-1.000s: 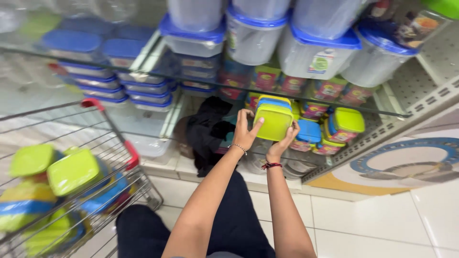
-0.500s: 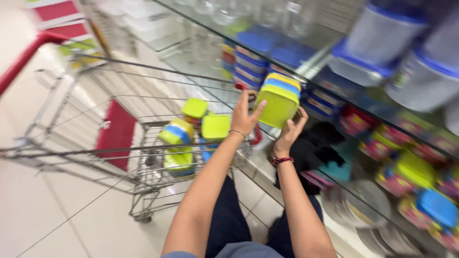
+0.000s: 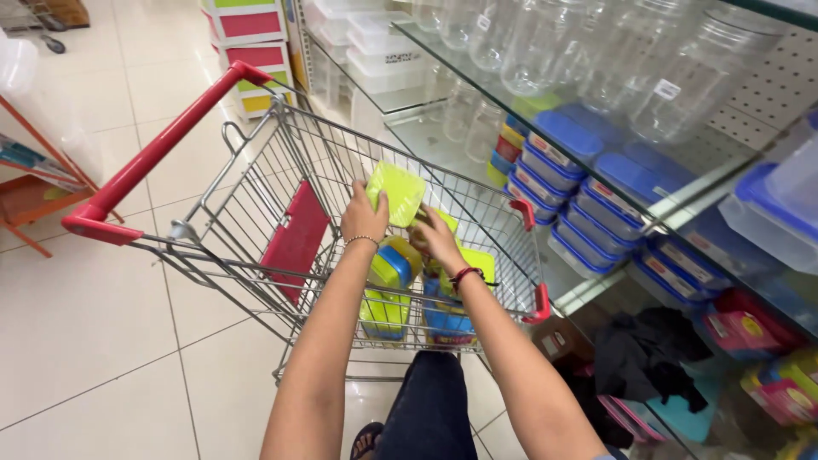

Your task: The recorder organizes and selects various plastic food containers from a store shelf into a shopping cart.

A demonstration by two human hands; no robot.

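My left hand (image 3: 365, 215) and my right hand (image 3: 434, 238) hold a lime-green lidded container (image 3: 396, 192) between them, tilted, inside the basket of a wire shopping cart (image 3: 256, 183) with a red handle. Below the hands, in the cart, lie several yellow, green and blue containers (image 3: 394, 271). A beaded bracelet sits on my left wrist and a dark red band on my right wrist.
Glass shelves (image 3: 596, 111) on the right carry clear jars (image 3: 588, 51) and stacked blue-lidded boxes (image 3: 596, 183). Lower shelves hold colourful boxes (image 3: 771, 366) and dark cloth (image 3: 652, 353). An orange rack (image 3: 34, 183) stands left, coloured drawers (image 3: 247, 51) behind the cart on the white tiled floor.
I turned from the shelf to the cart. Both hands carried the green container left and down, from in front of the shelf into the cart basket.
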